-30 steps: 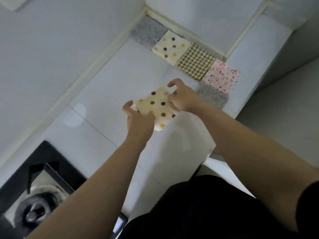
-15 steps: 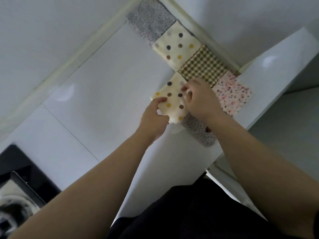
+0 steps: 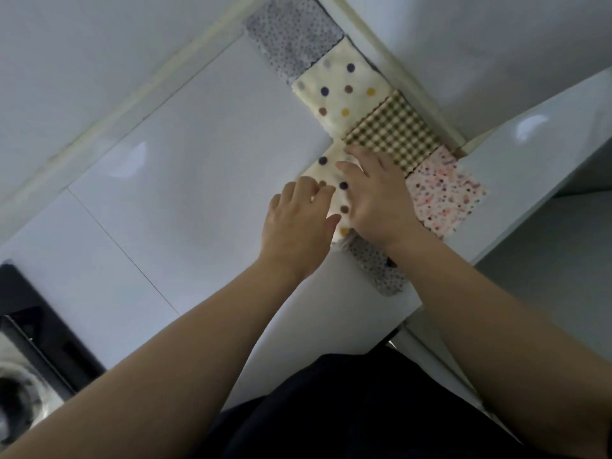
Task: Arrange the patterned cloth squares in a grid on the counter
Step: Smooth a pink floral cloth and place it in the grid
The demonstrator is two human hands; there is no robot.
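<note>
Just past the middle of the white counter [image 3: 198, 193], toward 1 o'clock, the right hand [image 3: 377, 200] lies palm down with its fingers straight and spread, pressing a cream dotted cloth [image 3: 326, 167] flat. The left hand [image 3: 298, 223] reaches in from 7 o'clock, its fingers loosely extended and its fingertips resting on that cloth's near left edge; neither hand grips anything. This cloth sits in a second row, its far corner touching the checked cloth [image 3: 394, 130] at 1 o'clock, with the pink cloth [image 3: 443, 193] at 3 o'clock of the right hand and a small grey cloth [image 3: 377, 266] partly hidden under the right wrist at 5 o'clock. Along the wall the back row also holds a grey cloth [image 3: 293, 36] and a second dotted cloth [image 3: 344, 91]. Half a second ago both hands pinched the cream cloth by its edges and it was rumpled; a second ago it was held up nearer the person, apart from the rows.
</note>
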